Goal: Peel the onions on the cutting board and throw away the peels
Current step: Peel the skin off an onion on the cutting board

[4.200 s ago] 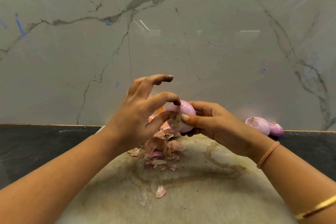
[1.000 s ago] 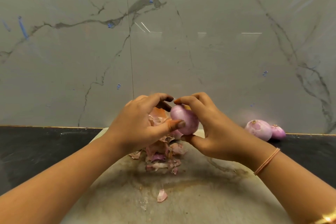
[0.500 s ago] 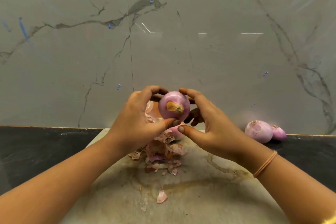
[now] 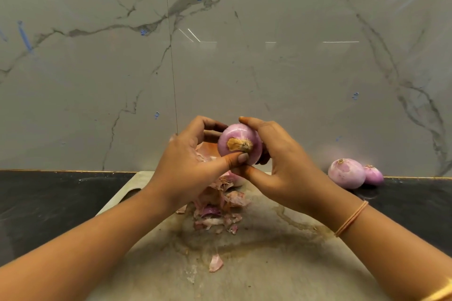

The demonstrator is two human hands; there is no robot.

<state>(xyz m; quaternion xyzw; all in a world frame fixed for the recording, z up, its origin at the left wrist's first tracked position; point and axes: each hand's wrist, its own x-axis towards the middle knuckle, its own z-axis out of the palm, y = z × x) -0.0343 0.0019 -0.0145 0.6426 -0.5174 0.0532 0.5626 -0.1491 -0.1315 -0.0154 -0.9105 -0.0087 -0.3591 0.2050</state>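
Both hands, left hand [image 4: 188, 166] and right hand [image 4: 283, 166], cup the red onion [image 4: 238, 138] over the peel pile [image 4: 220, 203], root end turned up so the left thumb can pick at remaining skin.

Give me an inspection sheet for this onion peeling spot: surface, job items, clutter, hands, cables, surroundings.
Surface: pale cutting board, brown-stained, on a dark counter.
Job's things: held onion raised over the board, root end facing the camera; larger onion and smaller onion touching, on the counter at right by the wall; peel pile on the board.
Clutter: one loose peel nearer the camera.
Hands: left hand and right hand both grip the held onion.
Cables: nothing seen.
Surroundings: grey veined wall; no bin in view.
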